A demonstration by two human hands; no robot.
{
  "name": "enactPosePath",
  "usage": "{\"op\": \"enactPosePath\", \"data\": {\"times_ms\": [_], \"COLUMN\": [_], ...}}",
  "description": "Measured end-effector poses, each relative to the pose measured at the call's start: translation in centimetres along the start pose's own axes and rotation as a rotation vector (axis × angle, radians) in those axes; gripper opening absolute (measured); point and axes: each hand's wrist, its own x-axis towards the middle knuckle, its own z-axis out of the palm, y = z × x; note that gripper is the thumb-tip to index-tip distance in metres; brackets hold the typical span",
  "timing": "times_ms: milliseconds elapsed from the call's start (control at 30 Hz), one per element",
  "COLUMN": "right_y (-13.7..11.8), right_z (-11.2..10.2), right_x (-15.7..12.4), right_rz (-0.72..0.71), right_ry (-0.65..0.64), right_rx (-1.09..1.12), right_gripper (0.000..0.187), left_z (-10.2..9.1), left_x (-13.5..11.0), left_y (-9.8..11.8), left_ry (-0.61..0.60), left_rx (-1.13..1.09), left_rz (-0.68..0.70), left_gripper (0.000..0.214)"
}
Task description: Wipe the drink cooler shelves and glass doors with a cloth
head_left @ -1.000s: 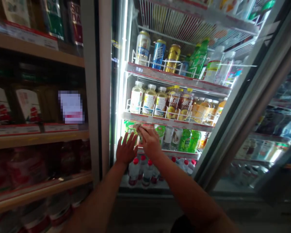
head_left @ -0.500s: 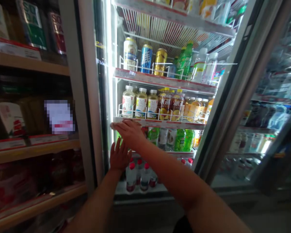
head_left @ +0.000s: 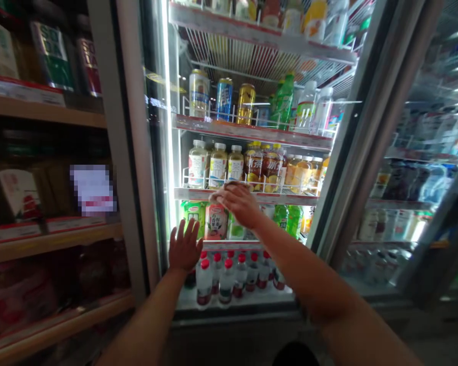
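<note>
My left hand (head_left: 185,246) is raised in front of the fridge's glass door (head_left: 162,147), palm forward with its fingers spread and nothing in it. I cannot tell whether it touches the glass. My right hand (head_left: 240,202) lies across the door at the height of a shelf edge, fingers pointing left. A pale, cloth-like piece (head_left: 216,197) shows under its fingertips, mostly hidden by the hand. Behind the hands stand a pink-labelled drink bottle (head_left: 216,221) and a green drink bottle (head_left: 194,213).
Shelves hold cans (head_left: 224,99), tea bottles (head_left: 218,165) and red-capped water bottles (head_left: 226,282). To the left is a wooden shelf (head_left: 53,241) with bottles and a blurred white screen-like patch (head_left: 92,190). A metal door frame (head_left: 381,127) runs down the right side.
My right hand has moved right along the door, away from the left hand, uncovering the pink-labelled bottle. My left hand stays near its place with fingers spread.
</note>
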Motion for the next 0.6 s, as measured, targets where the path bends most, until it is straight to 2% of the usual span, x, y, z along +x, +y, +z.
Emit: {"op": "enactPosePath", "data": {"times_ms": [100,167,233,300,367,500,600], "right_y": [1.6,2.1,2.3,2.6,3.2,3.8,3.3], "right_z": [-1.4,-2.1,-2.7,-3.4,-4.1,-4.6,-4.4], "right_x": [-1.7,-3.1,-4.5,-5.4,-6.0,-8.0,-10.8], "right_rz": [0.225,0.183,0.058,0.005,0.080,0.287,0.281], "right_ry": [0.135,0.147,0.076,0.022,0.088,0.344,0.338], "right_rx": [-0.059,-0.058,-0.018,0.022,-0.005,-0.143,-0.168], "right_gripper": [0.032,0.031,0.028,0.028,0.029,0.030,0.030], "left_z": [0.2,0.2,0.1,0.0,-0.1,0.1,-0.7], "left_x": [-0.1,-0.1,-0.1,0.1,0.2,0.1,0.8], "left_y": [-0.1,-0.1,0.0,0.0,0.0,-0.2,1.0], "left_ry": [-0.005,-0.013,-0.016,-0.010,-0.003,0.013,-0.007], "left_rx": [-0.002,0.011,0.026,0.038,0.041,0.033,0.010], "left_rz": [-0.011,-0.008,-0.001,0.005,0.011,0.022,-0.016], "left_gripper": [0.078,0.079,0.078,0.079,0.079,0.077,0.076]}}
